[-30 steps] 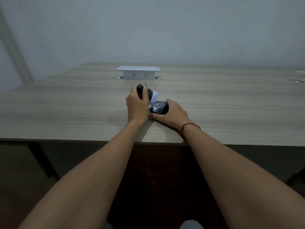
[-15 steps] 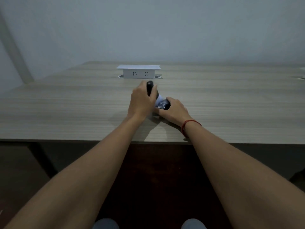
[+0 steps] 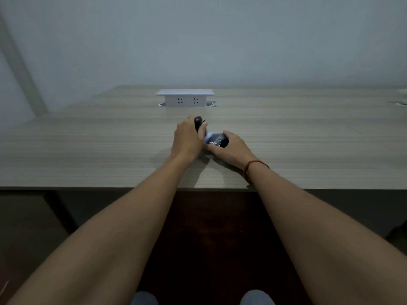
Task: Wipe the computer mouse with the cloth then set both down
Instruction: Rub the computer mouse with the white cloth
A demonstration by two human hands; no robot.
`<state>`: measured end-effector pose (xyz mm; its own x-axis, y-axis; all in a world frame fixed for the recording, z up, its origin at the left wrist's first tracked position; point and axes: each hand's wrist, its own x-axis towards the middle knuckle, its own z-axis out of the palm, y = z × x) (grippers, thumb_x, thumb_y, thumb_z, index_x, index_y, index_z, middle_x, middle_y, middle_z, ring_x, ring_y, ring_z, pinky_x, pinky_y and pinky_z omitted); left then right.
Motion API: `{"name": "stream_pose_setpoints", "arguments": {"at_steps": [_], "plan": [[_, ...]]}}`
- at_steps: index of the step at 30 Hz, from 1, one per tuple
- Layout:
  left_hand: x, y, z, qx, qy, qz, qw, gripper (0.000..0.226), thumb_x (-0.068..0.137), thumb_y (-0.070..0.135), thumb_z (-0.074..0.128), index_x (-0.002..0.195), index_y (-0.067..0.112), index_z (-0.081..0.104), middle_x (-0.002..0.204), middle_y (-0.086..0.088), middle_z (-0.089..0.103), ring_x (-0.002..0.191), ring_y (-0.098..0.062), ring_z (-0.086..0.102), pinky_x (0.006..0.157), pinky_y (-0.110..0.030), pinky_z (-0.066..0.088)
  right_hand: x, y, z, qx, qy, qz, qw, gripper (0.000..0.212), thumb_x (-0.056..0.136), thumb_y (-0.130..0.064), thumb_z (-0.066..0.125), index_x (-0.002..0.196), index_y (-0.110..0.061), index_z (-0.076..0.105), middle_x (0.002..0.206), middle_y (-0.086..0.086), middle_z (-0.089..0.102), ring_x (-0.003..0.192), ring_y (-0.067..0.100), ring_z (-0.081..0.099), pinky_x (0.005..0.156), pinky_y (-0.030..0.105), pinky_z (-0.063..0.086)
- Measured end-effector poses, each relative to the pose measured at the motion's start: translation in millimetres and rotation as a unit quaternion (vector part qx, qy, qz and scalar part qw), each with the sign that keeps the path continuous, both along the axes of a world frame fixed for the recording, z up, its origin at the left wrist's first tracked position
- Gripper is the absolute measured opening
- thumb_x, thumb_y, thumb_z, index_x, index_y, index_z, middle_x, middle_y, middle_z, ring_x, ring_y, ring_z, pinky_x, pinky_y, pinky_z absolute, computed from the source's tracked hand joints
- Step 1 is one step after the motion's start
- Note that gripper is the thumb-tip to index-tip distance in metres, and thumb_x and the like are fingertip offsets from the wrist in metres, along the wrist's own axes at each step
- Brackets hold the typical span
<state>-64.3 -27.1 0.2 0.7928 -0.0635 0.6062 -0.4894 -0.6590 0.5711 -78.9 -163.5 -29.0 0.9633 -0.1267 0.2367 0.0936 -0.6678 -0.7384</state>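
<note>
Mouse point(image 3: 199, 123), dark and tipped up on end, sits clenched in the left hand point(image 3: 187, 139) above the table point(image 3: 88, 146), while the right hand point(image 3: 233, 148) just beside it grips the pale cloth point(image 3: 208, 137) round another dark object point(image 3: 219, 140).

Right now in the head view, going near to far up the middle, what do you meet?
Table's near edge → right hand → black mouse in the left hand → white socket box → wall.
</note>
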Motion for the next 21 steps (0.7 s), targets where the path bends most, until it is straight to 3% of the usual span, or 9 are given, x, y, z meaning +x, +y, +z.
{"name": "stream_pose_setpoints", "arguments": {"at_steps": [2, 6, 9, 13, 18, 21], "plan": [[1.7, 5.3, -4.8, 0.026, 0.006, 0.018, 0.999, 0.029, 0.096, 0.029, 0.053, 0.093, 0.001, 0.061, 0.085, -0.010, 0.059, 0.077, -0.024, 0.056, 0.069, -0.032, 0.044, 1.3, -1.4, -1.1, 0.017, 0.004, -0.003, 1.000, 0.048, 0.067, -0.053, 0.076, 0.095, -0.020, 0.055, 0.091, -0.002, 0.061, 0.083, 0.018, 0.060, 0.072, 0.033, 0.052], [-2.9, -1.8, 11.2, -0.084, -0.043, -0.014, 0.995, 0.030, 0.095, 0.030, 0.054, 0.090, 0.002, 0.062, 0.078, -0.004, 0.058, 0.072, -0.018, 0.054, 0.062, -0.021, 0.041, 2.4, -2.2, -2.6, 0.046, 0.014, 0.001, 0.999, 0.044, 0.071, -0.048, 0.077, 0.099, -0.021, 0.057, 0.093, -0.002, 0.062, 0.084, 0.017, 0.062, 0.075, 0.034, 0.054], [1.5, -10.3, 13.9, -0.021, -0.038, -0.030, 0.999, 0.030, 0.094, 0.031, 0.054, 0.092, 0.003, 0.062, 0.084, -0.011, 0.063, 0.077, -0.023, 0.057, 0.068, -0.029, 0.043, 3.9, -2.2, -3.0, 0.051, 0.013, 0.008, 0.999, 0.047, 0.072, -0.048, 0.078, 0.103, -0.020, 0.057, 0.095, -0.001, 0.063, 0.084, 0.018, 0.062, 0.073, 0.033, 0.052], [11.4, -4.0, 5.4, 0.055, 0.032, 0.034, 0.997, 0.030, 0.094, 0.029, 0.054, 0.098, 0.000, 0.061, 0.099, -0.019, 0.065, 0.090, -0.033, 0.059, 0.073, -0.036, 0.043, 1.7, -2.7, -0.7, 0.041, -0.003, -0.008, 0.999, 0.056, 0.066, -0.052, 0.081, 0.101, -0.021, 0.051, 0.094, -0.006, 0.059, 0.088, 0.016, 0.060, 0.080, 0.034, 0.053], [4.8, -13.9, 22.4, 0.003, -0.040, 0.003, 0.999, 0.032, 0.095, 0.033, 0.052, 0.088, 0.004, 0.063, 0.080, -0.008, 0.058, 0.075, -0.023, 0.053, 0.067, -0.030, 0.039, 4.4, -2.5, -3.7, 0.025, 0.000, -0.005, 1.000, 0.051, 0.070, -0.053, 0.078, 0.104, -0.023, 0.054, 0.096, -0.003, 0.062, 0.087, 0.016, 0.062, 0.082, 0.039, 0.055], [8.6, -21.2, 24.8, 0.014, -0.026, -0.021, 0.999, 0.030, 0.093, 0.032, 0.056, 0.089, 0.003, 0.064, 0.082, -0.008, 0.061, 0.080, -0.025, 0.058, 0.070, -0.030, 0.044, 5.5, -1.3, -4.7, 0.026, -0.009, 0.003, 1.000, 0.051, 0.073, -0.052, 0.077, 0.110, -0.023, 0.056, 0.099, -0.002, 0.063, 0.090, 0.017, 0.062, 0.081, 0.037, 0.054]]}}
